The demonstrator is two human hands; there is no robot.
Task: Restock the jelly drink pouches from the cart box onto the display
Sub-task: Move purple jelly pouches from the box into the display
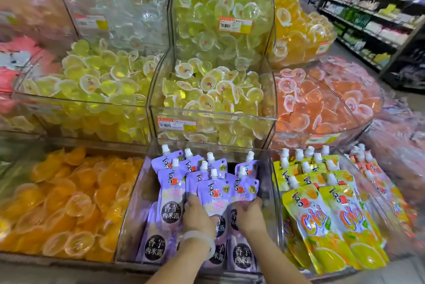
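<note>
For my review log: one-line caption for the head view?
Both hands grip purple spouted jelly pouches in the clear acrylic bin.

The purple jelly drink pouches [171, 194] look like glossy plastic film with smooth white plastic screw caps [165, 149], and the yellow pouches [322, 221] beside them carry a brighter, shinier print. The display bins [211, 118] are clear, smooth hard plastic that catches reflections. The bracelet [200, 237] looks smooth, pale and translucent.
</note>
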